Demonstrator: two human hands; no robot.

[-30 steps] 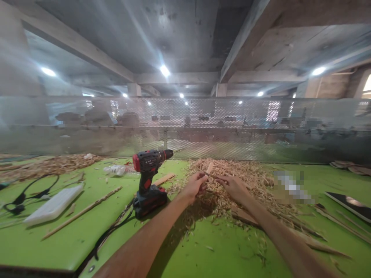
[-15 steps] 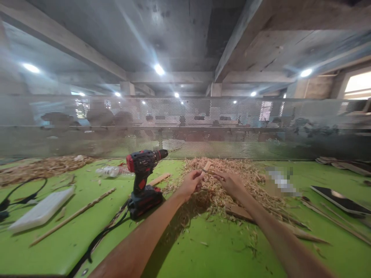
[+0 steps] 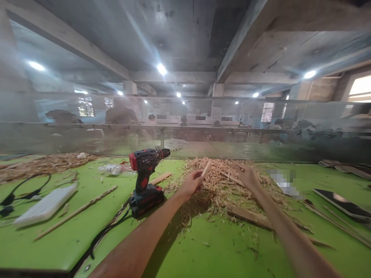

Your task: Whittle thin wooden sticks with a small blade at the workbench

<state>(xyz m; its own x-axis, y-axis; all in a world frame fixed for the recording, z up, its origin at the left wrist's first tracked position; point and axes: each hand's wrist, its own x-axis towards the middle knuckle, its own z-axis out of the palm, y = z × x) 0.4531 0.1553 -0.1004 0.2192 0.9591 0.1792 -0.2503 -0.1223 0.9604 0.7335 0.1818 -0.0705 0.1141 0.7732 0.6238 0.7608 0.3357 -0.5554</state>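
a: in the head view, where's the stick [image 3: 206, 169]?
b: in the left hand [image 3: 191, 183], whose grip pinches the lower end; the pale tip slants up over the shavings [image 3: 216, 191], toward the middle of the surface's [image 3: 208, 247] far edge.
a: and the right hand [image 3: 248, 176]?
b: apart from the stick, to its right; i can't tell whether its grip pinches anything.
a: best way to handle the stick?
b: i'd brace it low, fingertips clear of the free end, pressing lightly since thin wood may snap.
a: any containers?
b: a clear bottle [image 3: 113, 169] near the far edge, left of the drill [image 3: 144, 160]; contents too blurred to tell.
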